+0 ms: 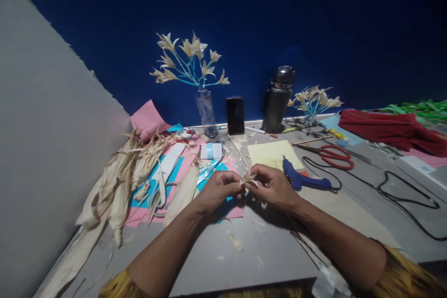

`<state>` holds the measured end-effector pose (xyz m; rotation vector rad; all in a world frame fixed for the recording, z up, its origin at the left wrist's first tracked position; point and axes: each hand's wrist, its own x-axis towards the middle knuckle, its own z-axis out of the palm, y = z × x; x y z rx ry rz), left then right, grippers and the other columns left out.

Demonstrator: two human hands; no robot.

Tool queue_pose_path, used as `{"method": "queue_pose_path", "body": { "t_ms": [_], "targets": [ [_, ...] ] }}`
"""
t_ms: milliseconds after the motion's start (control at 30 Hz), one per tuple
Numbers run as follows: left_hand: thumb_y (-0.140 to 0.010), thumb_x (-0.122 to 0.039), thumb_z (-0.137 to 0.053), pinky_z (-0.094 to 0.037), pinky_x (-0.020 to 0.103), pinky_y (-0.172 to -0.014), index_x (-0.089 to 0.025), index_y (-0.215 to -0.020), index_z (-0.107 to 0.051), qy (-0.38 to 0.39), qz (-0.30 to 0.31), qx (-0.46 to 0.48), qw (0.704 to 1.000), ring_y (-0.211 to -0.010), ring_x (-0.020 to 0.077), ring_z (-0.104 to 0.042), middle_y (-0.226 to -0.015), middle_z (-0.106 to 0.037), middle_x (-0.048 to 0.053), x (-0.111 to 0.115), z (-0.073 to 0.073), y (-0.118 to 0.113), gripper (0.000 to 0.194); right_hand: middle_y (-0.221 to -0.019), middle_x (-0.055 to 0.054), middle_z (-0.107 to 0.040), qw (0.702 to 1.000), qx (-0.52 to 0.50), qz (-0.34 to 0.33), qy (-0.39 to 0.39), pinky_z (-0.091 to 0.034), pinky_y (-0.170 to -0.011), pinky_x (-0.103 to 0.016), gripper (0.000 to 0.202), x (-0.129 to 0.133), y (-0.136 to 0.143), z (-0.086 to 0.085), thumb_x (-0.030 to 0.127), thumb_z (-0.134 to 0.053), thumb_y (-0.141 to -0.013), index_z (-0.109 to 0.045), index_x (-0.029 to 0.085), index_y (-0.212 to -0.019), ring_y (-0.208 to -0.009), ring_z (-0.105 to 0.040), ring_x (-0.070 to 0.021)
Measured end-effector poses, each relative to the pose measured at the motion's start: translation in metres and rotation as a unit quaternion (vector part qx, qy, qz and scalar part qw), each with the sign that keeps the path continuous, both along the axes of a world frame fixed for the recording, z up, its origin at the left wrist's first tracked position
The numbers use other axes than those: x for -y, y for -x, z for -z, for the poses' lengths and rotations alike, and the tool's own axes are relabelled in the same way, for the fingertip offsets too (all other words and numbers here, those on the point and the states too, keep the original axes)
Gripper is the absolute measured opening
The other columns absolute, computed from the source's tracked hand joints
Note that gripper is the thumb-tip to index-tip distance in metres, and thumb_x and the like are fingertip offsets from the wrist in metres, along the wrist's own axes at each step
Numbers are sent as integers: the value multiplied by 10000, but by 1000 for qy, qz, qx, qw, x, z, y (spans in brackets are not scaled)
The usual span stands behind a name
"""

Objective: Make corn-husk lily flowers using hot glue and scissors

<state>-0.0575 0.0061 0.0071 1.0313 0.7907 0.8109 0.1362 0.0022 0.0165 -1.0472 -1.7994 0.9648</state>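
Between my hands, at the middle of the table, is a small pale corn husk flower. My left hand pinches it from the left with thumb and fingers. From the other side my right hand grips its petals. The flower's lower part is hidden by my fingers. Just right of my right hand lies a blue glue gun, partly over a yellow paper pad. A thin stick slants toward the flower from behind.
Dried corn husks heap at left over pink and blue paper. Behind stand a clear vase of husk flowers, a phone, a flask and a smaller flower bunch. Red-handled scissors, a black cord and red cloth lie right.
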Motion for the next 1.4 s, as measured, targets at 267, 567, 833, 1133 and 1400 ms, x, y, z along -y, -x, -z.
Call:
{"method": "queue_pose_path", "body": {
  "t_ms": [267, 567, 833, 1133, 1400],
  "targets": [
    [-704, -460, -828, -542, 320, -546, -106, -718, -688, -8, 15, 27, 999, -519, 150, -583, -591, -618, 42, 0, 1, -2, 380, -672, 29, -562, 999, -5, -27, 43, -355, -502, -214, 161, 2, 0, 1, 266, -699, -781, -650, 170, -900, -525, -420, -90],
    [-652, -225, -845, -425, 248, -596, -129, -633, -727, -49, -36, -16, 998, -577, 113, -547, -603, -636, 22, -4, 4, 3, 153, -724, 0, -575, 999, -16, -21, 41, -356, -507, -223, 245, 1, -1, -5, 339, -717, -781, -664, 194, -971, -586, -459, -121],
    [-603, -207, -858, -442, 262, -606, -137, -603, -741, -67, -46, -20, 996, -603, 129, -566, -638, -668, 34, -4, 0, 3, 137, -590, 78, -447, 995, -12, -55, 88, -315, -505, -210, 271, 4, -1, -10, 155, -645, -707, -653, 180, -977, -519, -364, -87],
    [-615, -232, -841, -409, 232, -592, -146, -641, -714, -19, -124, 10, 992, -559, 100, -531, -597, -636, 1, -1, 0, -3, 156, -745, 20, -610, 990, -56, -32, 127, -409, -522, -222, 264, -2, 0, 4, 233, -691, -748, -631, 182, -1001, -543, -494, -96],
    [-604, -208, -808, -409, 235, -588, -142, -614, -722, -52, -136, -19, 989, -574, 106, -500, -608, -610, 3, 4, -8, -7, 108, -709, -5, -649, 1000, 5, -8, 8, -423, -557, -246, 101, 3, 1, -1, 282, -670, -826, -683, 185, -851, -577, -535, -128]
  ]
}}
